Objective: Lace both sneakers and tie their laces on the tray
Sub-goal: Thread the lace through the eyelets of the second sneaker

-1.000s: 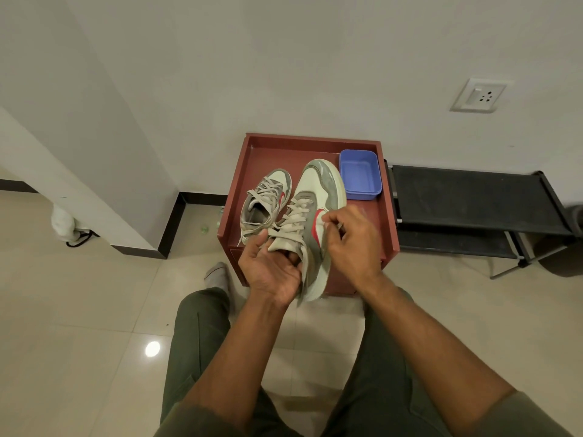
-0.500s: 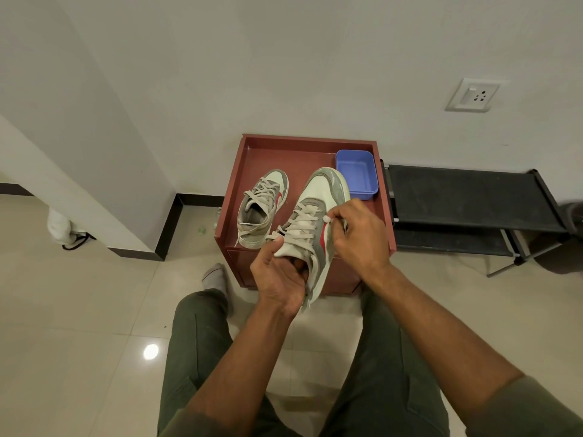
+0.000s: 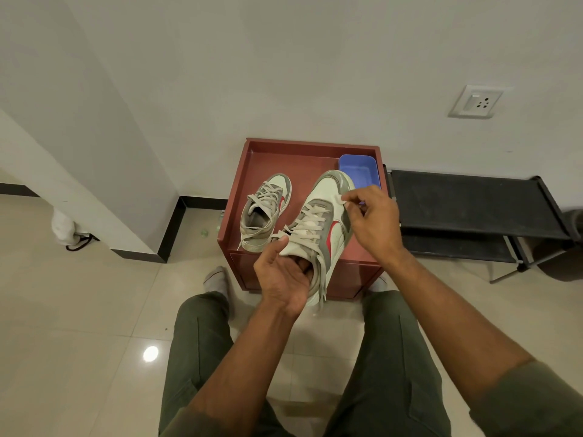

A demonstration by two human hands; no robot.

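Red swoosh marks sneaker [image 3: 318, 228] gripped by left hand [image 3: 284, 275]; no readable writing.

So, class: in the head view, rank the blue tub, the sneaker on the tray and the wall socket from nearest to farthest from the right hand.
1. Blue tub, just behind the right hand.
2. Sneaker on the tray, off to its left.
3. Wall socket, up on the wall to the right.

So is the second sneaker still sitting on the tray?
Yes, the second sneaker rests on the red tray, beside the one the left hand holds.
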